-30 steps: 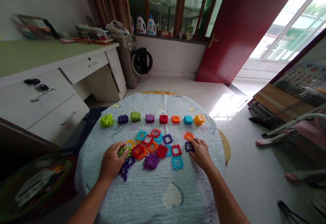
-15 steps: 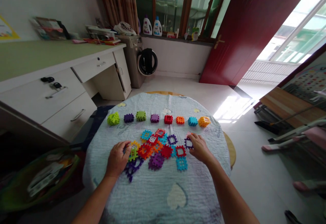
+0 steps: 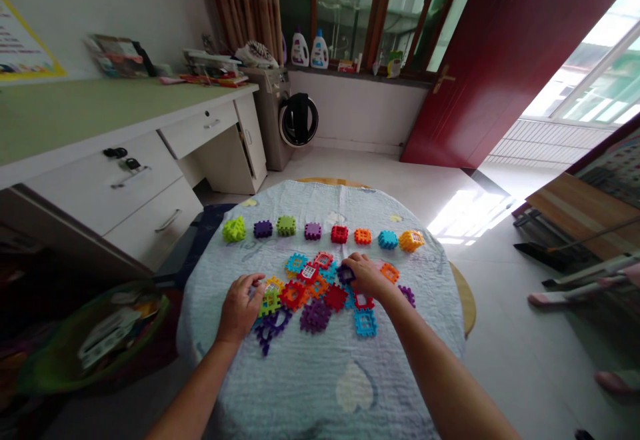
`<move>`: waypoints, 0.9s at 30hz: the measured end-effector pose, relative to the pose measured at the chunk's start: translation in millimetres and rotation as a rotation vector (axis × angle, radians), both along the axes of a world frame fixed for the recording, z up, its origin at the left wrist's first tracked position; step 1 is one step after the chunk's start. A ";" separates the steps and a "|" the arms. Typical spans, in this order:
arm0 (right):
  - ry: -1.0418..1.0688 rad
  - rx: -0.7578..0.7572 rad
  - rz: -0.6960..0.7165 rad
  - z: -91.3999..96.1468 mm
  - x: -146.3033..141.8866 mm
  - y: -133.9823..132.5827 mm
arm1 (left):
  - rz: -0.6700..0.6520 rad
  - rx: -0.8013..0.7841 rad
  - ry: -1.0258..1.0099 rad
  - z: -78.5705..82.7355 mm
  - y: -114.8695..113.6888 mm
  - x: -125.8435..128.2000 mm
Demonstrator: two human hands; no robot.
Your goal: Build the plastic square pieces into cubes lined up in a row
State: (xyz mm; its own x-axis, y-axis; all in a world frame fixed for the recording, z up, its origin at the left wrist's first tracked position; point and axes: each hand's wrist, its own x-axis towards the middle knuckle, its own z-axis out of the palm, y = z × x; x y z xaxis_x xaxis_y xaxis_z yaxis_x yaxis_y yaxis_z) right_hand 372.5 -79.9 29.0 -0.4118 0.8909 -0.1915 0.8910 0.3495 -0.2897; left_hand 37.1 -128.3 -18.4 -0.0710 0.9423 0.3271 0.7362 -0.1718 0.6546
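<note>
A pile of colourful toothed plastic building tiles lies mid-table. My right hand (image 3: 367, 275) is at its upper right, fingers closed on a dark purple square frame tile (image 3: 345, 274). Below that hand are a red frame tile (image 3: 363, 302) and a light blue window tile (image 3: 365, 323). At the pile's left edge, my left hand (image 3: 241, 308) has its fingers curled beside a green tile (image 3: 270, 303); what is in them is hard to make out. Dark purple pieces (image 3: 273, 325) lie just below. Purple tiles (image 3: 315, 316) and a red tile (image 3: 335, 298) sit in the middle.
Behind the pile runs a row of built blocks, from a lime green one (image 3: 234, 229) to a yellow one (image 3: 411, 241). An orange tile (image 3: 390, 273) and a purple tile (image 3: 407, 295) lie right of the pile. A cloth (image 3: 310, 387) covers the round table.
My right hand has moved left with a dark purple frame tile to where another one lay, uncovering an orange and a purple tile on the right. My left hand stays at the pile's left edge.
</note>
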 end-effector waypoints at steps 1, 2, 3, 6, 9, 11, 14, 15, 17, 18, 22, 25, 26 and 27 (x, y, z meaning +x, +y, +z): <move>-0.007 -0.007 0.004 -1.4 -0.8 0.6 | -0.001 0.004 -0.003 0.2 -0.1 0.1; -0.012 -0.012 0.005 -2.1 -1.4 1.1 | -0.003 0.007 -0.005 0.4 -0.2 0.4; -0.013 -0.012 0.002 -2.2 -2.0 1.4 | -0.002 0.010 -0.007 0.6 -0.2 0.6; -0.005 -0.010 -0.009 0.0 -2.8 1.4 | 0.003 0.008 -0.015 1.0 -0.1 0.7; 0.009 -0.006 -0.035 1.1 -1.5 0.1 | 0.006 -0.007 -0.043 1.0 -0.6 -0.5; 0.026 0.009 -0.074 -1.0 0.8 -1.7 | 0.006 -0.022 -0.071 1.2 -1.6 -1.2; 0.099 0.035 -0.132 -7.7 4.7 -6.2 | 0.011 -0.047 -0.104 2.3 -3.8 -0.8; 0.132 0.038 -0.140 -10.0 5.7 -8.1 | 0.010 -0.056 -0.108 2.7 -4.3 -0.3; 0.181 0.038 -0.139 -13.4 6.9 -12.5 | -0.006 -0.069 -0.106 3.3 -4.4 1.0; 0.196 0.039 -0.137 -14.1 6.9 -14.8 | -0.020 -0.075 -0.100 3.4 -4.1 1.4; 0.239 0.067 -0.149 -8.4 3.3 -25.8 | -0.041 -0.095 -0.101 5.9 -2.6 0.8; 0.311 0.094 -0.139 2.0 -4.8 -36.4 | -0.025 -0.047 -0.080 16.7 -6.6 4.6; 0.340 0.098 -0.126 5.4 -8.9 -40.3 | -0.037 -0.023 -0.062 22.6 -9.4 8.4; 0.370 0.096 -0.107 8.4 -13.6 -44.4 | -0.065 -0.006 -0.042 29.4 -12.8 13.8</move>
